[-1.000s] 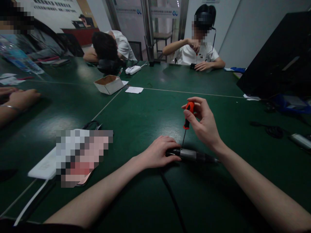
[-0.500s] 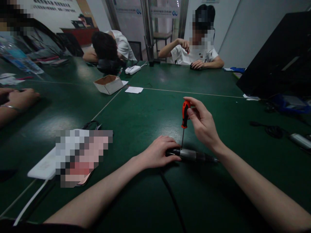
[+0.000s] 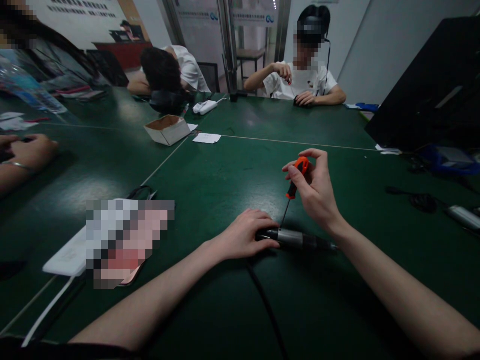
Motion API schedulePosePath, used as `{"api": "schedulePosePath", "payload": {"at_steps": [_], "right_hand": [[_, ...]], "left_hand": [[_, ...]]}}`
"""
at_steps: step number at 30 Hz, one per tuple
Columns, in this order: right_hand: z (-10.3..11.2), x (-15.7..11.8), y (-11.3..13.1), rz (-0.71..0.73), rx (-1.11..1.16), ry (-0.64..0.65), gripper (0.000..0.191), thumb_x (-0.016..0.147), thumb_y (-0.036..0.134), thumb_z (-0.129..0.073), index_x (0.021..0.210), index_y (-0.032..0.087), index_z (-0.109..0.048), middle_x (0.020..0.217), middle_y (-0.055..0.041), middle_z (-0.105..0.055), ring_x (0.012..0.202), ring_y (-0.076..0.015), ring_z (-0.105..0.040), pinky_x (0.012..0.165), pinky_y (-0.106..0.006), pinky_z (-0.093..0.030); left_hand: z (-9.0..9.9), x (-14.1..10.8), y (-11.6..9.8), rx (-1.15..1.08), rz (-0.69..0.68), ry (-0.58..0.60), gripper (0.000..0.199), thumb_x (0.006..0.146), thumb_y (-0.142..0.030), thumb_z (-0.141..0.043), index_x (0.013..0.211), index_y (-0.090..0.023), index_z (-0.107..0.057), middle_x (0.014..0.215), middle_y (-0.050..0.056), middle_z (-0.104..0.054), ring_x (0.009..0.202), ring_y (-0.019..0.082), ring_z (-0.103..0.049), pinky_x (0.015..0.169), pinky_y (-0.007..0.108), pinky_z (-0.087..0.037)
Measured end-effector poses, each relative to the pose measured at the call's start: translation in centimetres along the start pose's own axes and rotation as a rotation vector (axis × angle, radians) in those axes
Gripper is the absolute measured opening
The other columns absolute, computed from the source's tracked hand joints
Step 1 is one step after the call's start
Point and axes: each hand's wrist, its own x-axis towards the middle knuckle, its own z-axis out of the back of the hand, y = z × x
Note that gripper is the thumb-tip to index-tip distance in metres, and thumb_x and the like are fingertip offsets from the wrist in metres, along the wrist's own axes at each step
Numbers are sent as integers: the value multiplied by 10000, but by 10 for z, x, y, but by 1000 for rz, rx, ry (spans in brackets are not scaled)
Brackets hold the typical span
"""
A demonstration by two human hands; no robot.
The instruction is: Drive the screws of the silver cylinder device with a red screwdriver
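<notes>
My left hand [image 3: 252, 234] is closed round the black left end of a slim black-and-silver corded power tool [image 3: 290, 238], which lies sideways on the green table [image 3: 240, 175]. In my right hand [image 3: 317, 187] is a screwdriver [image 3: 291, 190] with a red-and-black handle, gripped between thumb and fingers. Its thin shaft tilts down to the left, and the tip meets the tool's upper side near the silver band, just beside my left fingers. The exact spot under the tip is too small to make out. A black cable [image 3: 267, 305] runs from under my left hand toward me.
To the left lie a white power strip [image 3: 63, 257] and a pinkish, blurred flat object [image 3: 131, 272]. An open box [image 3: 168, 132] and a paper slip [image 3: 207, 138] are farther back. A dark monitor [image 3: 431, 85] stands right. Other people sit around; one's hand [image 3: 35, 152] rests at left.
The screwdriver has gone from nearly upright to leaning right at its handle. My right fingers have shifted round the handle, while my left hand and the tool have stayed put.
</notes>
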Motion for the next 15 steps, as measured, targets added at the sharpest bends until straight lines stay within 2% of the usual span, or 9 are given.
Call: {"api": "schedulePosePath", "payload": {"at_steps": [3,6,10,12,15], "right_hand": [[1,1,0,54,-78,6,215,949,322,-519,1148,261,-463,1031,-21,-599,860,-152,-592,737,-307,-513],[2,2,1,71,-128,4,223,954,321,-501,1169,264,-524,1076,-35,-589,893,-172,-584,721,-311,-510],[2,3,1,74,-116,24,234,964,321,-482,1186,258,-526,1131,-41,-617,939,-183,-604,766,-333,-513],[2,2,2,61,-86,6,241,931,335,-552,1151,254,-494,1096,-38,-632,935,-186,-617,746,-328,-519],[1,2,2,37,-60,-58,323,859,317,-657,1072,254,-424,944,-5,-635,826,-171,-629,701,-316,-524]], "left_hand": [[0,0,0,-3,-1,9,355,874,-419,-654,1124,-168,-649,1034,74,-655,974,235,-590,855,344,-418],[1,0,0,-1,1,16,355,879,-432,-642,1121,-172,-648,1026,73,-656,971,235,-591,855,345,-420],[0,0,0,3,6,14,341,878,-428,-642,1108,-176,-651,1052,75,-655,994,242,-589,852,346,-421],[0,0,0,2,7,10,348,874,-426,-650,1113,-174,-650,1048,74,-655,991,241,-590,857,347,-419],[0,0,0,-2,7,10,356,870,-426,-655,1124,-177,-649,1028,69,-655,980,237,-591,859,345,-418]]}}
